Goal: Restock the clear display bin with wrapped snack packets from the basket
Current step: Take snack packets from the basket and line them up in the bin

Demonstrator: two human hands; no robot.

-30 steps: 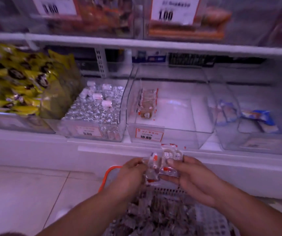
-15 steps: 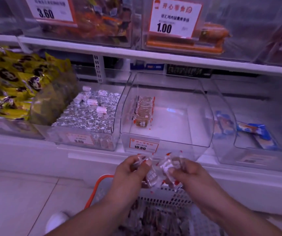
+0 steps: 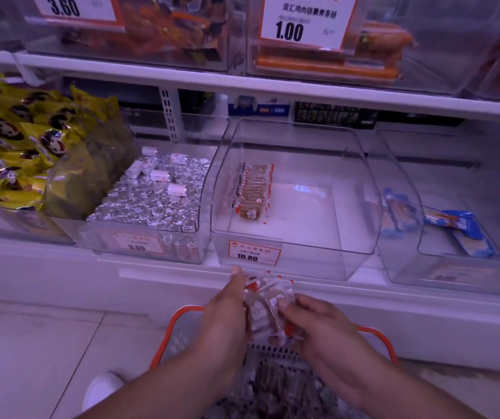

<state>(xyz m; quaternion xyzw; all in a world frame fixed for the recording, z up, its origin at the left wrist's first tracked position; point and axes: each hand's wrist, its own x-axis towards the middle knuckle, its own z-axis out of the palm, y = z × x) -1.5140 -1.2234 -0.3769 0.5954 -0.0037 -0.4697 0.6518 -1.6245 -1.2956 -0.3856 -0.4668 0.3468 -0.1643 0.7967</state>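
Both hands hold a small stack of clear wrapped snack packets (image 3: 268,309) with red corners, just below the shelf edge. My left hand (image 3: 224,316) grips the stack from the left, thumb raised along its side. My right hand (image 3: 318,322) pinches it from the right. Directly above stands the clear display bin (image 3: 318,258) with an orange 10.80 tag; a short row of the same packets (image 3: 253,192) stands at its left wall. Below my hands the orange-rimmed basket (image 3: 377,331) holds several more packets (image 3: 276,385).
Left of the clear bin sits a bin of silver foil rolls (image 3: 152,201), then yellow snack bags (image 3: 16,146). To the right a clear bin holds blue packets (image 3: 454,225). An upper shelf (image 3: 242,83) carries price-tagged bins. A white shoe (image 3: 100,388) stands on the tiled floor.
The hands lifted the packets out of the basket and gathered them into a tighter upright stack between the palms. The view moved closer to the shelf and the bin.
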